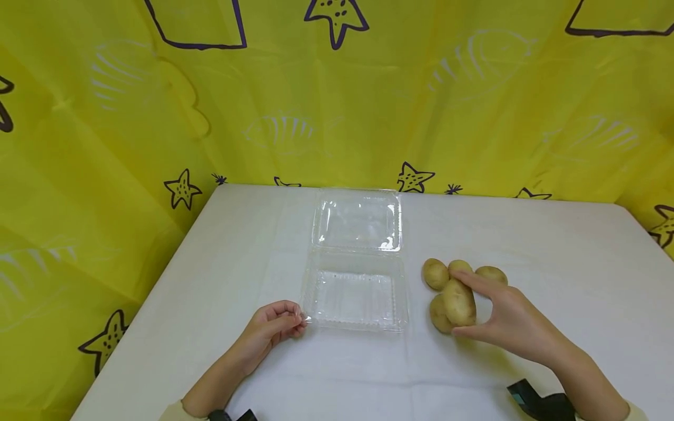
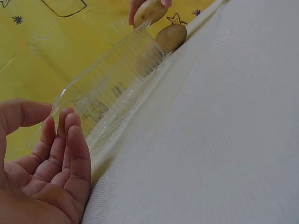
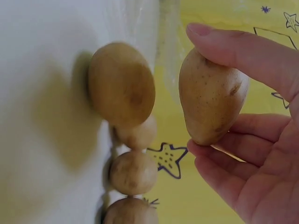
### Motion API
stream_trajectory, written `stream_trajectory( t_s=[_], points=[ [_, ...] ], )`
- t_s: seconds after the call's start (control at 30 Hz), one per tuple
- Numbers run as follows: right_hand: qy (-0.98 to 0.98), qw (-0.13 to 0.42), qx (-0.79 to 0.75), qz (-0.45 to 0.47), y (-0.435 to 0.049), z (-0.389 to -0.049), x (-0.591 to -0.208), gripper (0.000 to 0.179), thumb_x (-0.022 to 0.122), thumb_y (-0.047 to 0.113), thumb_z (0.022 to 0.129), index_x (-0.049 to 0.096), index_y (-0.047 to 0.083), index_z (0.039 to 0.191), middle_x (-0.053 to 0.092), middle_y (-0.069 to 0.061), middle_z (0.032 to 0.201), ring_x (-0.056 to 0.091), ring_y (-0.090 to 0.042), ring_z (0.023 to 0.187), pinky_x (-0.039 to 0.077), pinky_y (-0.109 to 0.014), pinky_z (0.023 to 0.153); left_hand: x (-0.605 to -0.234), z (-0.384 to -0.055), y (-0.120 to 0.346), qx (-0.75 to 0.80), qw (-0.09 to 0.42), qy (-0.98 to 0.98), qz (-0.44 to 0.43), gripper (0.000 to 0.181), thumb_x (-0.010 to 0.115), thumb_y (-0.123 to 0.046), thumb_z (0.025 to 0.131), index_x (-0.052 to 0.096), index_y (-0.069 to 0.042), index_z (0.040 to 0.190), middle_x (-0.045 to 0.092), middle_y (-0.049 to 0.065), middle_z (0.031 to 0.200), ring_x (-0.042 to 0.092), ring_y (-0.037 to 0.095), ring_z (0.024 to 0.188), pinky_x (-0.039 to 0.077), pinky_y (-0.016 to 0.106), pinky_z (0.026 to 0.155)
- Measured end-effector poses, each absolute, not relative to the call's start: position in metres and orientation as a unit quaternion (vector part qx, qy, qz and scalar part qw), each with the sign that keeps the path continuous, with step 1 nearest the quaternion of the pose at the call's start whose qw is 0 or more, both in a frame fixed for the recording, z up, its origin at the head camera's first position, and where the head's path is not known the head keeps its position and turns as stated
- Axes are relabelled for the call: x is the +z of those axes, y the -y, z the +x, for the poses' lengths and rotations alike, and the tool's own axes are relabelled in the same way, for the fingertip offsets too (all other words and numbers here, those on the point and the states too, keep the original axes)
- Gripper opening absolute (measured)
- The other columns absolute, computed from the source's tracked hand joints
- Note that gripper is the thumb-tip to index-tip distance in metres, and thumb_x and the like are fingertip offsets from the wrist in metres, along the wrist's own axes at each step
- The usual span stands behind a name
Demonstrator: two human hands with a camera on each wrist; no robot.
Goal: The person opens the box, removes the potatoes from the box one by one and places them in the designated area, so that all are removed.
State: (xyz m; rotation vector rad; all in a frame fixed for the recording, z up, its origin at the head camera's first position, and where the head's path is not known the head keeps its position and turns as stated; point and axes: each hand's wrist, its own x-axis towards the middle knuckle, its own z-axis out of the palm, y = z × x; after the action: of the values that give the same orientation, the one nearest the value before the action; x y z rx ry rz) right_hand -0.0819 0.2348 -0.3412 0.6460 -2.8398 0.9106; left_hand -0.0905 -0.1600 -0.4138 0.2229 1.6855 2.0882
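Observation:
My right hand (image 1: 513, 318) grips a potato (image 1: 459, 303) between thumb and fingertips. In the right wrist view that potato (image 3: 212, 95) is raised off the white table, apart from the others. Several more potatoes (image 1: 436, 273) lie on the table just beyond and beside it. My left hand (image 1: 274, 328) pinches the near left corner of a clear plastic clamshell box (image 1: 400, 292) between thumb and forefinger. The box stands with its lid (image 1: 360, 222) folded back flat, away from me. Through the left wrist view, the box wall (image 2: 112, 70) rises from the pinching fingers.
The white table (image 1: 253, 234) holds the box at its middle and the potatoes right of it. A yellow cloth (image 1: 368, 117) with stars and fish hangs behind the table's far edge and along its left side.

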Motion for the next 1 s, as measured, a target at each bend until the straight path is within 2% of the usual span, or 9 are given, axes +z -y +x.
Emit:
stream_trajectory(
  t_s=[0.13,0.43,0.7,1.0],
  points=[
    [0.931,0.048,0.287,0.219,-0.245,-0.082,-0.346,0.086,0.087,0.032,0.058,0.050,-0.003,0.127,0.055,-0.016,0.123,0.054,-0.030,0.105,0.031,-0.002,0.082,-0.414,-0.090,0.160,0.757,0.222,-0.609,0.081,0.004,0.053,-0.006,0.090,0.056,-0.004,0.090,0.061,0.006,0.088,0.059,0.013,0.083,0.049,0.025,0.075],
    [0.937,0.039,0.273,0.213,-0.266,-0.084,-0.357,0.088,0.087,0.033,0.057,0.049,-0.004,0.127,0.054,-0.020,0.122,0.051,-0.036,0.107,0.022,0.000,0.084,-0.413,-0.090,0.160,0.755,0.223,-0.611,0.082,0.004,0.053,-0.007,0.090,0.056,-0.004,0.090,0.061,0.006,0.088,0.059,0.013,0.083,0.049,0.025,0.075],
    [0.940,0.028,0.263,0.214,-0.273,-0.086,-0.361,0.088,0.087,0.032,0.056,0.049,-0.002,0.127,0.053,-0.020,0.123,0.050,-0.037,0.108,0.023,-0.001,0.083,-0.412,-0.090,0.160,0.753,0.226,-0.614,0.076,0.004,0.054,-0.008,0.090,0.056,-0.004,0.090,0.061,0.005,0.088,0.059,0.014,0.083,0.049,0.025,0.076],
    [0.938,0.011,0.257,0.231,-0.274,-0.085,-0.366,0.087,0.087,0.032,0.056,0.050,-0.006,0.125,0.052,-0.022,0.124,0.049,-0.039,0.109,0.021,0.000,0.084,-0.413,-0.091,0.160,0.755,0.225,-0.611,0.077,0.004,0.053,-0.007,0.090,0.056,-0.003,0.090,0.061,0.006,0.088,0.059,0.014,0.083,0.050,0.025,0.076]
  ],
)
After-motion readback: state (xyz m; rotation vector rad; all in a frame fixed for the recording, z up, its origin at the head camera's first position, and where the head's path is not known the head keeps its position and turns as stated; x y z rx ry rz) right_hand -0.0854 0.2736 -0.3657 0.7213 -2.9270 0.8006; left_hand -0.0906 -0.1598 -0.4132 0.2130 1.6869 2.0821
